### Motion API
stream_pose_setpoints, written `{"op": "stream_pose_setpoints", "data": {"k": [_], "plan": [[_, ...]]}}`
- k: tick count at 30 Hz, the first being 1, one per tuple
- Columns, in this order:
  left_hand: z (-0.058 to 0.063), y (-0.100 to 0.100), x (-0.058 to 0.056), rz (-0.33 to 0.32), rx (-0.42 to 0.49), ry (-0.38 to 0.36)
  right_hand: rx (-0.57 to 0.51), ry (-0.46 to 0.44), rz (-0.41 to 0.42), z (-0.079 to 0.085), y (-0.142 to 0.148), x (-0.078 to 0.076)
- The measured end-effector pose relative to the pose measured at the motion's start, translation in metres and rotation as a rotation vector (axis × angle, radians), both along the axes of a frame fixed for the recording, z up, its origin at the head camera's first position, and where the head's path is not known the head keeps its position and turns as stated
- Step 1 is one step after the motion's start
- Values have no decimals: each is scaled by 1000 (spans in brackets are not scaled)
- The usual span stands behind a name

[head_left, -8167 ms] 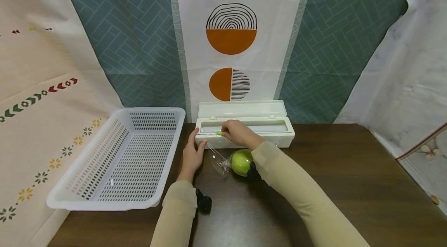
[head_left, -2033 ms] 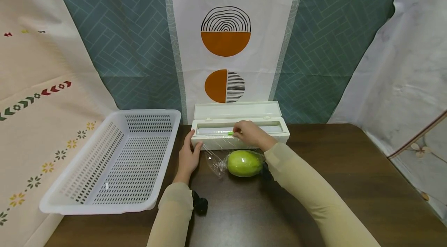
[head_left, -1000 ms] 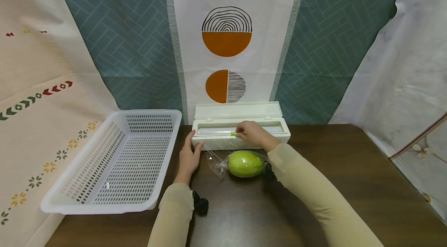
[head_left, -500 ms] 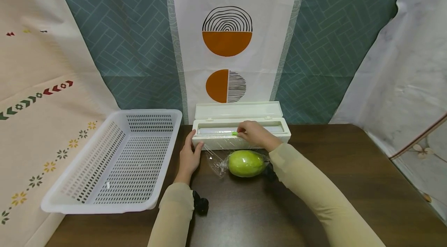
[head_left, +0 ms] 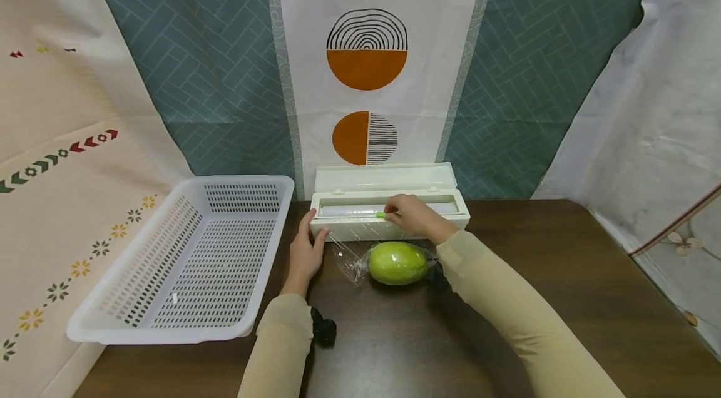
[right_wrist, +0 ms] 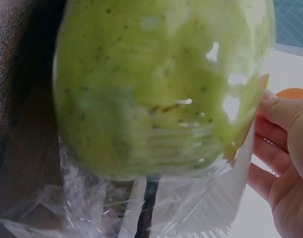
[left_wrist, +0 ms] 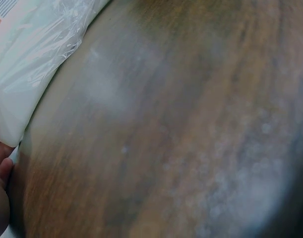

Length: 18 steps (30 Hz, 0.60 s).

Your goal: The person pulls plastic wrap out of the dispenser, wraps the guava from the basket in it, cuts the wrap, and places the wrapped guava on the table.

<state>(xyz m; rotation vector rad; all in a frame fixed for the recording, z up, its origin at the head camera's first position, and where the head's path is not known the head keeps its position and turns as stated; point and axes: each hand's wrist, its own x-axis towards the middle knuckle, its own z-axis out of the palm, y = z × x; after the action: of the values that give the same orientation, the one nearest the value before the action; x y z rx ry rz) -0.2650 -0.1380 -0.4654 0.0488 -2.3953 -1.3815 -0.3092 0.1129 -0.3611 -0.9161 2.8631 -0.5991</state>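
A white cling film dispenser (head_left: 349,230) stands on the table with its lid (head_left: 388,177) raised and a film roll (head_left: 349,211) inside. My left hand (head_left: 304,257) grips its left end, thumb on the front; in the left wrist view little of that hand shows. My right hand (head_left: 414,216) pinches a small green slide cutter (head_left: 380,214) on the dispenser's front edge, right of its middle. Clear film hangs down the front to an oval green fruit (head_left: 397,263), perhaps a melon, wrapped in film. It lies beneath my right wrist; the right wrist view shows its speckled skin (right_wrist: 156,74).
A white perforated plastic basket (head_left: 242,316) stands left of my left arm, with a small white scrap in it. Patterned cloths (head_left: 214,60) hang behind the dark wooden table (head_left: 563,273). A black wrist camera (head_left: 325,330) sits on my left wrist.
Since the oldest frame, my right hand has moved right along the dispenser's front edge with the cutter, uncovering the fruit. Over the last second it has crept only slightly right. My left hand keeps its grip.
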Motion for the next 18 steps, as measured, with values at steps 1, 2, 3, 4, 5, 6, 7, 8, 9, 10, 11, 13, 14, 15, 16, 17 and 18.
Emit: {"op": "stream_pose_setpoints", "data": {"k": [1, 2, 3, 4, 5, 6, 7, 8, 9, 10, 11, 13, 14, 15, 16, 17, 18], "plan": [[0, 0, 0, -1, 2, 1, -2, 2, 1, 0, 0, 0], [0, 0, 0, -1, 3, 1, -4, 3, 1, 0, 0, 0], [0, 0, 0, -2, 4, 0, -5, 4, 1, 0, 1, 0], [0, 0, 0, -2, 4, 1, -6, 4, 1, -1, 1, 0], [0, 0, 0, -3, 4, 1, -6, 2, 1, -1, 1, 0], [0, 0, 0, -3, 4, 0, -6, -1, 0, -1, 1, 0], [0, 0, 0, -5, 5, -2, -5, -4, -1, -2, 1, -1], [0, -1, 0, -6, 5, -4, -3, -6, -1, -2, 1, -1], [0, -1, 0, -6, 5, -5, -2, -8, -1, -2, 2, -2], [0, -1, 0, -6, 6, -5, 0, -9, -2, -3, 2, -2], [0, -1, 0, -5, 7, -6, 1, -10, -2, -3, 2, -2], [0, 0, 0, -1, 8, -7, 3, -11, -2, -3, 2, -3], [0, 0, 0, 1, 7, -8, 3, -11, -2, -3, 2, -3], [0, 0, 0, 3, 6, -7, 3, -12, -2, -3, 3, -2], [1, 0, 0, 4, 6, -6, 3, -13, -2, -3, 3, -2], [0, 0, 0, 5, 5, -5, 2, -14, -1, -3, 3, -2], [0, 0, 0, 5, 6, -4, 2, -13, -1, -3, 3, -2]]}}
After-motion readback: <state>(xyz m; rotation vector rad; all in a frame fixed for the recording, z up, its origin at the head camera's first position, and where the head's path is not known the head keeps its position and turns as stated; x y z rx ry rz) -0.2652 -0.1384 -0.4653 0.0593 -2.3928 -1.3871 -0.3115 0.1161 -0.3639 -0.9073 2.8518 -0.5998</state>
